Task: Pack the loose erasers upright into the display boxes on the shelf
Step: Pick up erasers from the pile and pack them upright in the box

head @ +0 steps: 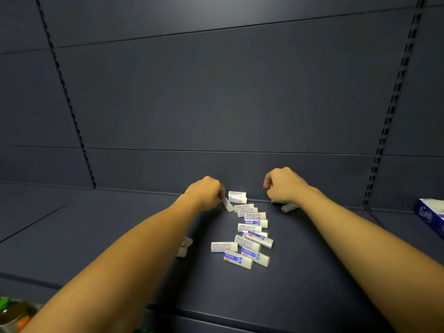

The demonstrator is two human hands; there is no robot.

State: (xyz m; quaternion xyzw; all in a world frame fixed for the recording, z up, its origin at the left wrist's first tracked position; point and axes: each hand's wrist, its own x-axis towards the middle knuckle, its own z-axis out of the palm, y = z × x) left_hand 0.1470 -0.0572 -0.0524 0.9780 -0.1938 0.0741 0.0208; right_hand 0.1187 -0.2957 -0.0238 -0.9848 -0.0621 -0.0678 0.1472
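Several loose erasers [247,234] in white sleeves with blue or red print lie scattered on the dark shelf [96,236], in a heap running from its back edge toward me. My left hand [206,192] reaches to the back of the shelf and pinches one eraser [227,204] by its end, tilted. My right hand [284,185] is curled at the back right of the heap, over another eraser [289,207] that pokes out under the wrist; whether it holds that one is hidden. Two erasers [183,247] lie partly hidden beside my left forearm.
A blue and white box [430,216] stands at the right edge of the shelf. The dark back panel [216,104] rises right behind the hands, with slotted uprights on both sides. Green and orange items [12,313] show at the bottom left corner.
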